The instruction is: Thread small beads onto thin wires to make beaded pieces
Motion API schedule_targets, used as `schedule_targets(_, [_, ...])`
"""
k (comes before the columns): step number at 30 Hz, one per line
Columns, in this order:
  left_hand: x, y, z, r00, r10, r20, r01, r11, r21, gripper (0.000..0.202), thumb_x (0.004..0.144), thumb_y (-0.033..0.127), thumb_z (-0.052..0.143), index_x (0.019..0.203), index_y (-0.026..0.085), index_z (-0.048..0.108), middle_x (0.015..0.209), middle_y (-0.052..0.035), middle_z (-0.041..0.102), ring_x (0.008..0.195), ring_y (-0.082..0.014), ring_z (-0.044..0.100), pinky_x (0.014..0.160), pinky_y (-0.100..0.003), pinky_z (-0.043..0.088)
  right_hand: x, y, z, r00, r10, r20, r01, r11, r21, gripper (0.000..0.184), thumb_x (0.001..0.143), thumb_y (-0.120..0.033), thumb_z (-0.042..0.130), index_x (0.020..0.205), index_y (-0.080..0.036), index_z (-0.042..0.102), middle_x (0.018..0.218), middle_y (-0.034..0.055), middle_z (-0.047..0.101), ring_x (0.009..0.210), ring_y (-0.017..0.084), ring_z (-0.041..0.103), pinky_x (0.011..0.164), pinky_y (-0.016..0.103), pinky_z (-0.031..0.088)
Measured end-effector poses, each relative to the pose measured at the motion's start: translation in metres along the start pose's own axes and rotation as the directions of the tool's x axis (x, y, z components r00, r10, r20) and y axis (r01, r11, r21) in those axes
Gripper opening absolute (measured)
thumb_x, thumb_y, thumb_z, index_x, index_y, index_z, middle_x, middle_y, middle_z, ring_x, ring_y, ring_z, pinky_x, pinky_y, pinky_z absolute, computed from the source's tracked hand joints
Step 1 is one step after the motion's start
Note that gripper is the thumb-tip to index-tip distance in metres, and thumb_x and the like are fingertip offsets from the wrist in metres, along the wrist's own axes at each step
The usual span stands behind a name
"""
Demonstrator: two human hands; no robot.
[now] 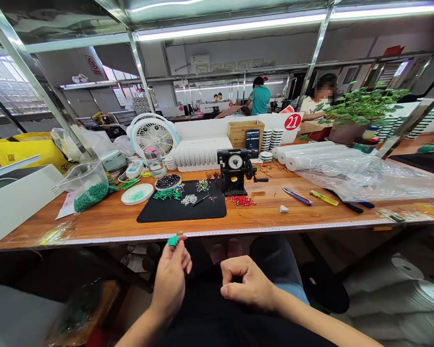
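My left hand (171,274) is at the table's front edge, thumb and fingers pinched on a small bundle of green cord (172,241). To its right, over my lap, my right hand (249,285) is closed, its fingers curled in toward the thumb. Whether a fine thread or anything else is in it, I cannot make out. Beyond both hands lies a black mat (181,212) bearing green pieces (164,194), white beads (189,199) and many-coloured beads (203,185). A black hand-cranked machine (236,168) with a round dial stands behind, with red pieces (241,200) at its foot.
A white plate (125,199) and a dish of black pieces (167,180) stand left of the machine, near a bag of green cord (90,195). On the right lie a cutter (297,196), a yellow tool (324,198) and plastic rolls (314,153). Co-workers sit and stand beyond.
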State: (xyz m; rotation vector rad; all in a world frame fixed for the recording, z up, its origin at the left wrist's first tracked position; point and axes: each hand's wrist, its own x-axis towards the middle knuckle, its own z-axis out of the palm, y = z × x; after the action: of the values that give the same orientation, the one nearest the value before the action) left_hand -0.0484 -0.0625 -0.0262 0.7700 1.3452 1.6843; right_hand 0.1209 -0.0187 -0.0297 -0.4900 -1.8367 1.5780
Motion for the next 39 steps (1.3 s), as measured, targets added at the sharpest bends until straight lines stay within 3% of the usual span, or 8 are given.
schedule_targets(3, [-0.001, 0.004, 0.001, 0.971, -0.148, 0.185, 0.141, 0.989, 0.048, 0.023, 0.081, 0.038, 0.059, 0.088, 0.016, 0.056, 0.063, 0.0034, 0.045, 0.050, -0.0074, 0.040, 0.045, -0.019, 0.036, 0.001, 0.001, -0.001, 0.983, 0.079, -0.168, -0.071, 0.996, 0.053, 0.021, 0.072, -0.024, 0.060, 0.054, -0.013, 0.056, 0.051, -0.0026, 0.048, 0.051, 0.008, 0.040, 0.051, 0.022, 0.030])
schedule_targets(6, [-0.008, 0.002, 0.007, 0.850, -0.322, 0.417, 0.287, 0.947, 0.147, 0.027, 0.081, 0.040, 0.058, 0.086, 0.014, 0.057, 0.068, -0.0019, 0.055, 0.053, -0.0105, 0.050, 0.046, -0.021, 0.039, 0.005, -0.002, 0.001, 0.937, 0.132, -0.323, -0.118, 0.991, 0.063, 0.022, 0.078, -0.030, 0.059, 0.066, -0.013, 0.066, 0.060, 0.0009, 0.058, 0.058, 0.011, 0.048, 0.058, 0.023, 0.037])
schedule_targets(9, [-0.013, -0.001, 0.013, 0.756, -0.364, 0.545, 0.309, 0.931, 0.193, 0.029, 0.082, 0.042, 0.056, 0.091, 0.015, 0.054, 0.050, 0.0034, 0.048, 0.046, -0.0124, 0.052, 0.045, -0.022, 0.040, 0.008, -0.006, 0.003, 0.933, 0.141, -0.330, -0.125, 0.990, 0.069, 0.019, 0.077, -0.031, 0.062, 0.073, -0.013, 0.069, 0.067, 0.0026, 0.062, 0.063, 0.013, 0.052, 0.061, 0.024, 0.040])
schedule_targets(11, [-0.014, -0.003, 0.015, 0.734, -0.354, 0.580, 0.312, 0.934, 0.176, 0.028, 0.082, 0.042, 0.057, 0.092, 0.016, 0.051, 0.046, 0.0071, 0.041, 0.042, -0.0120, 0.051, 0.044, -0.022, 0.040, 0.009, -0.007, 0.004, 0.936, 0.138, -0.323, -0.121, 0.990, 0.070, 0.019, 0.076, -0.031, 0.063, 0.071, -0.013, 0.068, 0.067, 0.0027, 0.063, 0.063, 0.013, 0.052, 0.061, 0.024, 0.041])
schedule_targets(20, [-0.017, -0.008, 0.011, 0.841, -0.281, 0.462, 0.340, 0.939, -0.047, 0.021, 0.081, 0.036, 0.059, 0.082, 0.017, 0.048, 0.053, 0.0064, 0.042, 0.044, -0.0082, 0.043, 0.042, -0.020, 0.041, 0.007, -0.002, 0.004, 0.932, 0.104, -0.348, -0.109, 0.994, 0.005, 0.016, 0.077, -0.026, 0.062, 0.071, -0.013, 0.068, 0.066, 0.0015, 0.061, 0.063, 0.012, 0.051, 0.061, 0.023, 0.040])
schedule_targets(30, [-0.016, -0.015, 0.011, 0.774, -0.328, 0.541, 0.374, 0.927, 0.027, 0.026, 0.081, 0.040, 0.059, 0.085, 0.018, 0.046, 0.052, 0.0069, 0.042, 0.040, -0.0080, 0.044, 0.039, -0.020, 0.041, 0.010, -0.003, 0.008, 0.928, 0.193, -0.319, -0.160, 0.979, 0.127, 0.021, 0.075, -0.033, 0.064, 0.072, -0.013, 0.069, 0.068, 0.0030, 0.064, 0.064, 0.013, 0.053, 0.062, 0.024, 0.041])
schedule_targets(36, [-0.017, -0.016, 0.009, 0.826, -0.289, 0.484, 0.335, 0.942, -0.010, 0.023, 0.082, 0.038, 0.058, 0.083, 0.018, 0.047, 0.052, 0.0069, 0.041, 0.041, -0.0076, 0.042, 0.039, -0.020, 0.040, 0.009, 0.002, 0.007, 0.925, 0.159, -0.344, -0.143, 0.987, 0.070, 0.020, 0.076, -0.032, 0.064, 0.071, -0.013, 0.068, 0.067, 0.0021, 0.061, 0.063, 0.012, 0.050, 0.061, 0.024, 0.039])
schedule_targets(39, [-0.018, -0.011, 0.010, 0.860, -0.295, 0.417, 0.350, 0.935, -0.060, 0.024, 0.080, 0.036, 0.061, 0.080, 0.017, 0.047, 0.051, 0.0074, 0.039, 0.040, -0.0068, 0.038, 0.038, -0.019, 0.037, 0.008, 0.006, 0.006, 0.922, 0.174, -0.346, -0.128, 0.980, 0.153, 0.019, 0.074, -0.033, 0.066, 0.075, -0.014, 0.068, 0.062, -0.0008, 0.056, 0.054, 0.008, 0.043, 0.051, 0.022, 0.034])
